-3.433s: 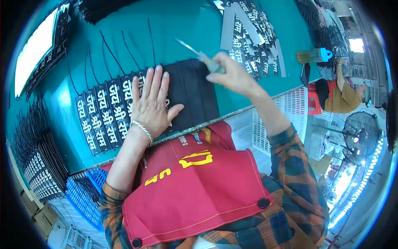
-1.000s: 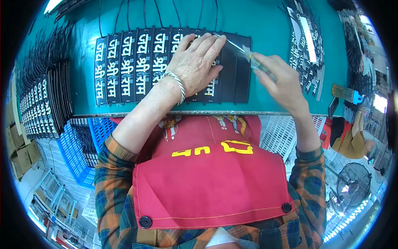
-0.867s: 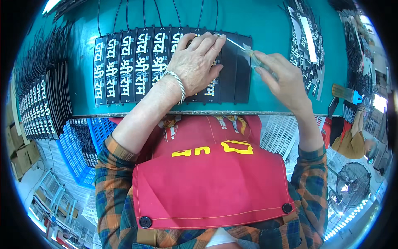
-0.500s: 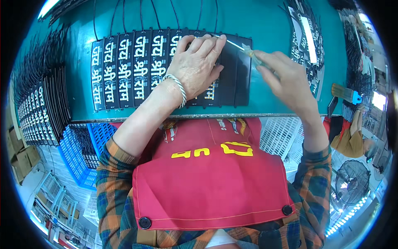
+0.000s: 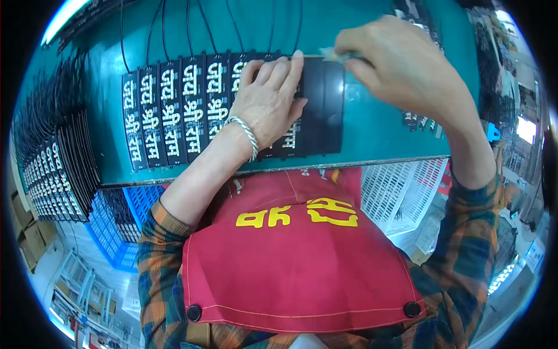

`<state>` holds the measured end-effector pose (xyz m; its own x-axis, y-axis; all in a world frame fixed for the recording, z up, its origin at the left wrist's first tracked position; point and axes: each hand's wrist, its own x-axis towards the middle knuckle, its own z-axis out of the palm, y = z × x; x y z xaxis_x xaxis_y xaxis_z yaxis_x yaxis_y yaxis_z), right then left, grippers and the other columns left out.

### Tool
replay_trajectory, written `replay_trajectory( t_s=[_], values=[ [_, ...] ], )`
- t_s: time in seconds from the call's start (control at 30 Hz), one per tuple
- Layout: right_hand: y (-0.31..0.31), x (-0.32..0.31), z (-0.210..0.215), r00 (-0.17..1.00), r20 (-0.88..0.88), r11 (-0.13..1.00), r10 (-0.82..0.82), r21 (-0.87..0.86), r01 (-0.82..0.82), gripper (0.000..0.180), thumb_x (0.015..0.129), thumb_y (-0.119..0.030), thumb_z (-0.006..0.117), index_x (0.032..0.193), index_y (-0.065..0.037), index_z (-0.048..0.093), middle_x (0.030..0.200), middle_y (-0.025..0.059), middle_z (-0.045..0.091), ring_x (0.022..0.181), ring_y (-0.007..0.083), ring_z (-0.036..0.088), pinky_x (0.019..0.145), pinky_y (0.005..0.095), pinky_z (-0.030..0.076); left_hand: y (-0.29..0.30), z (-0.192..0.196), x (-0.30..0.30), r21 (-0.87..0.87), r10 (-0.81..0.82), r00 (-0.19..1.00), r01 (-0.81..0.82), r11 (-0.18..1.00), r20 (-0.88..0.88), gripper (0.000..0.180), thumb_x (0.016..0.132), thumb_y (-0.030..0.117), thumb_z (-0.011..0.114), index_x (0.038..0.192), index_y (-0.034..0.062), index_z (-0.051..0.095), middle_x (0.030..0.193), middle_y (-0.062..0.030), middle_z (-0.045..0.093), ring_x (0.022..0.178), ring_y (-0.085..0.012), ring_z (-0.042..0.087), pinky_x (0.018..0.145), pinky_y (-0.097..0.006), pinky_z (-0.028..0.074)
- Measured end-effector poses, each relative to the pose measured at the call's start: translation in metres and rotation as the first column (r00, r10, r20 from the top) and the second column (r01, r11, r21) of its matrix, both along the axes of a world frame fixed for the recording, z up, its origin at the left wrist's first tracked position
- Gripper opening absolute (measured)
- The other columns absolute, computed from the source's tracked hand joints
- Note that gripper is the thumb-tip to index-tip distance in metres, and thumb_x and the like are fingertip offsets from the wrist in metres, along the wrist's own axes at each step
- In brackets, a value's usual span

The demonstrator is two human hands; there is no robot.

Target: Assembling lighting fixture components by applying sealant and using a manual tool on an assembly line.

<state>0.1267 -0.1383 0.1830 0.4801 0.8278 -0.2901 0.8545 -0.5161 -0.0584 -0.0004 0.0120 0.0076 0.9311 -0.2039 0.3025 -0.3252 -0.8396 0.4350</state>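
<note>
A row of black strip-shaped boards (image 5: 170, 116) with pale lettering lies side by side before me, a black wire running from the far end of most. My left hand (image 5: 264, 107) lies flat across the row, fingers stretched and pointing away from me. Right of it are plain black strips (image 5: 324, 104) without lettering. My right hand (image 5: 401, 61) is closed on a thin rod-like tool with a pale wrapped grip (image 5: 333, 55), held at the far edge of the plain strips. Motion blurs the tool, so its exact kind cannot be made out.
The row rests on a teal table (image 5: 372, 131). A stack of lettered boards (image 5: 61, 174) stands at the left, more boards (image 5: 417, 123) lie partly behind my right arm. Below the table edge are a blue basket (image 5: 107, 224) and a white basket (image 5: 386, 192).
My right hand has moved farther away from me, swinging the tool level with the row's far edge. My left hand stays on the boards, and the whole view has shifted slightly.
</note>
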Motion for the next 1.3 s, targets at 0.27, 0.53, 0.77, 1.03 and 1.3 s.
replay_trajectory(
  t_s=[0.27,0.53,0.77,1.03,1.3],
  values=[
    [-0.09,-0.019,-0.088,0.963,-0.208,0.958,-0.17,0.195,0.211,0.031,0.093,-0.018,0.062,0.119,-0.001,0.063,0.103,0.0216,0.07,0.095,0.0436,0.067,0.083,0.052,0.052,-0.001,0.005,-0.004,0.075,-0.046,0.999,0.046,0.996,0.003,0.086,0.084,0.039,0.077,0.154,0.0054,0.041,0.138,-0.014,0.055,0.129,-0.0324,0.052,0.111,-0.049,0.035],
    [-0.161,0.051,-0.121,0.726,-0.1,0.69,-0.681,0.244,0.681,0.036,0.08,-0.022,0.068,0.108,-0.001,0.063,0.104,0.025,0.071,0.098,0.0448,0.068,0.085,0.0541,0.054,0.003,0.003,-0.015,0.192,-0.043,0.998,0.053,0.98,-0.054,0.067,0.09,0.04,0.072,0.149,0.0152,0.052,0.153,-0.0134,0.048,0.145,-0.0327,0.041,0.121,-0.051,0.026],
    [-0.242,0.175,-0.16,0.687,0.232,0.717,-0.688,0.359,0.597,0.052,0.077,-0.032,0.08,0.118,-0.001,0.07,0.113,0.0233,0.072,0.108,0.0411,0.067,0.093,0.0478,0.053,0.001,0.004,-0.009,0.149,-0.042,0.998,0.048,0.988,-0.043,0.063,0.092,0.041,0.07,0.147,0.0159,0.054,0.152,-0.0123,0.049,0.144,-0.0311,0.042,0.121,-0.051,0.027],
    [-0.237,0.165,-0.117,0.602,0.127,0.596,-0.789,0.4,0.696,0.058,0.073,-0.037,0.081,0.118,0.0,0.07,0.102,0.0196,0.075,0.1,0.0348,0.071,0.091,0.041,0.054,0.003,-0.001,-0.01,0.177,-0.03,0.999,0.034,0.984,-0.025,0.064,0.092,0.048,0.067,0.147,0.0174,0.053,0.15,-0.0113,0.049,0.143,-0.031,0.042,0.121,-0.052,0.028],
    [-0.16,0.069,-0.094,0.609,-0.736,0.185,-0.295,0.581,0.792,0.056,0.089,-0.012,0.074,0.139,0.0,0.054,0.088,0.0026,0.065,0.064,0.0069,0.058,0.053,0.0223,0.045,0.004,-0.001,-0.012,0.217,-0.056,0.998,0.056,0.974,-0.01,0.065,0.092,0.048,0.067,0.148,0.0188,0.052,0.151,-0.0137,0.047,0.144,-0.0342,0.041,0.119,-0.055,0.029]
  ],
)
